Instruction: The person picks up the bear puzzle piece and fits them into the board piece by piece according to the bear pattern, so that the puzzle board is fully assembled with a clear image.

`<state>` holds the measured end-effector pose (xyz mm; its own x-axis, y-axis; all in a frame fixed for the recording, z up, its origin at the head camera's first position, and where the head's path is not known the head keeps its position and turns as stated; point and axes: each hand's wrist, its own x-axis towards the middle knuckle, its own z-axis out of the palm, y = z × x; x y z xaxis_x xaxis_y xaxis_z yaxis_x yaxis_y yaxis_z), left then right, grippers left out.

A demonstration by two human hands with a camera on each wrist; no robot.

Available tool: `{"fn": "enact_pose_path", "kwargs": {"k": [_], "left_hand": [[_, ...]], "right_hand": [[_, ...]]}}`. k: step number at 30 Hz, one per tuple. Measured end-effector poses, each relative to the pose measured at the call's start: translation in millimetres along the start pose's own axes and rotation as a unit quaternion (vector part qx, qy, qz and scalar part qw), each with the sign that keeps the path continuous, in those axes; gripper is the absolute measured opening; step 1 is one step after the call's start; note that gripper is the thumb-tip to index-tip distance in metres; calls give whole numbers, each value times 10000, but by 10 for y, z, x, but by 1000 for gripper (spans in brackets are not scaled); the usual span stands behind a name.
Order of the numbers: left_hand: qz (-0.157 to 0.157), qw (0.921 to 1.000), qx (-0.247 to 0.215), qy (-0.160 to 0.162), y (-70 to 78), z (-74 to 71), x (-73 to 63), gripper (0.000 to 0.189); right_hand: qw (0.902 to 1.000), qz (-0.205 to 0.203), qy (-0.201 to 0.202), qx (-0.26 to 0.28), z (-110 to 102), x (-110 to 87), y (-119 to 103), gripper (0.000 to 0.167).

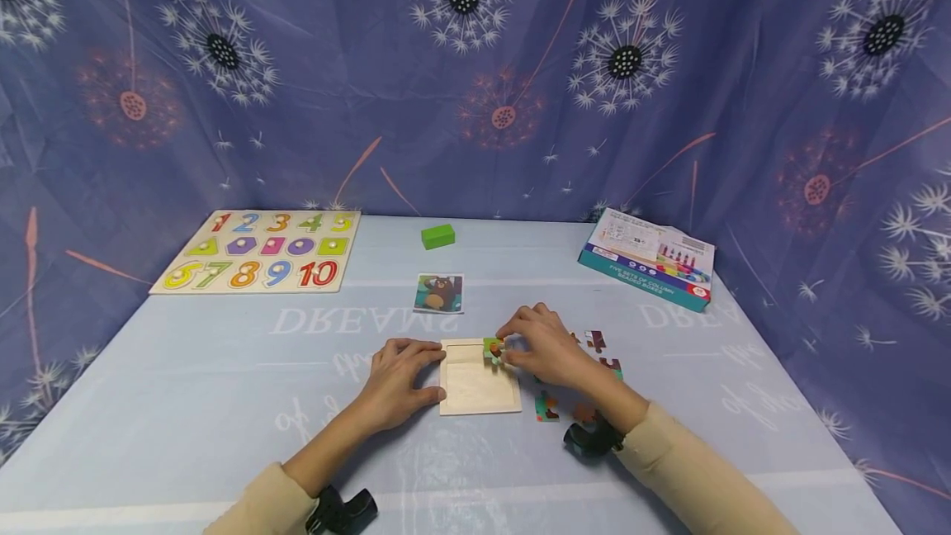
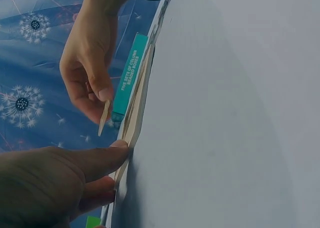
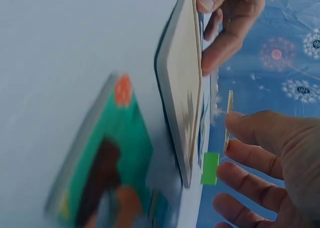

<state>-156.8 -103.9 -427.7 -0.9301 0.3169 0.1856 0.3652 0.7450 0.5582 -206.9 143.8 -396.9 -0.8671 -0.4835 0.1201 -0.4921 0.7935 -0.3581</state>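
A jigsaw piece (image 1: pixel 491 352) with green and orange on it is pinched between the thumb and fingers of my right hand (image 1: pixel 548 347). It is over the upper right corner of a shallow wooden puzzle tray (image 1: pixel 475 386); the right wrist view shows the piece (image 3: pixel 229 100) edge-on, raised above the table. My left hand (image 1: pixel 401 382) holds the tray at its left edge, thumb toward the near corner and fingers at the far one. Loose puzzle pieces (image 1: pixel 546 408) lie right of the tray, some partly hidden by my right hand and forearm.
Beyond the tray lies a bear picture card (image 1: pixel 438 293), with a green block (image 1: pixel 437 236) farther back. A number and shape board (image 1: pixel 260 251) lies at the back left. At the back right is a teal-edged box (image 1: pixel 648 258). A patterned curtain (image 1: pixel 475 163) hangs behind the table.
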Motion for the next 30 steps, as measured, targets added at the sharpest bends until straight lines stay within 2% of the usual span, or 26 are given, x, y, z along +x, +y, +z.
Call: {"fn": "enact_pose_path", "kwargs": {"k": [9,15,30], "left_hand": [[-11,10000,-25,-26,3,-3,3,48],[-28,10000,-25,-30,6,-6,5,48],[-119,9999,-48,-91,5,-2,17,48]], "right_hand": [[9997,-233,-59,-66,138,121,-163,25],[9991,-325,-265,-81,229,188,-242,26],[9990,-382,-210,-111,318,260,-270,26]]}}
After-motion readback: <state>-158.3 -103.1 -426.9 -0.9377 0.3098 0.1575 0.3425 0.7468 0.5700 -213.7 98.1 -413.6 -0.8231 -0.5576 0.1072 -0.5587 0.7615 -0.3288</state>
